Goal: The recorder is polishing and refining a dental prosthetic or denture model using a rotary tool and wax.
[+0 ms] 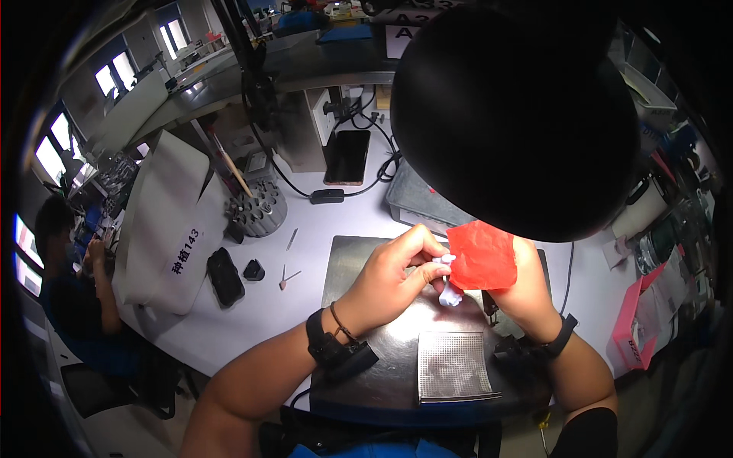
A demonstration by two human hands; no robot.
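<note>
My left hand [391,281] pinches a small pale lavender-white piece [450,295], lumpy like a dental casting, between thumb and fingertips. A thin, creased red sheet [482,258] is in my right hand [527,296], right beside that piece. The sheet hides most of the right fingers; whether they also touch the pale piece cannot be seen. Both hands are raised over a dark metal work plate [355,267] in bright light. Lying on the plate, below the hands, is a perforated metal mesh [452,365] with a curved edge.
A large black lamp head [511,114] hangs close above the hands. Leftward stand a grey tool holder [259,210], a black block [225,276] and small bits [284,279]. Behind are a phone [347,158] and grey box [420,200]. A pink bin [632,324] stands right.
</note>
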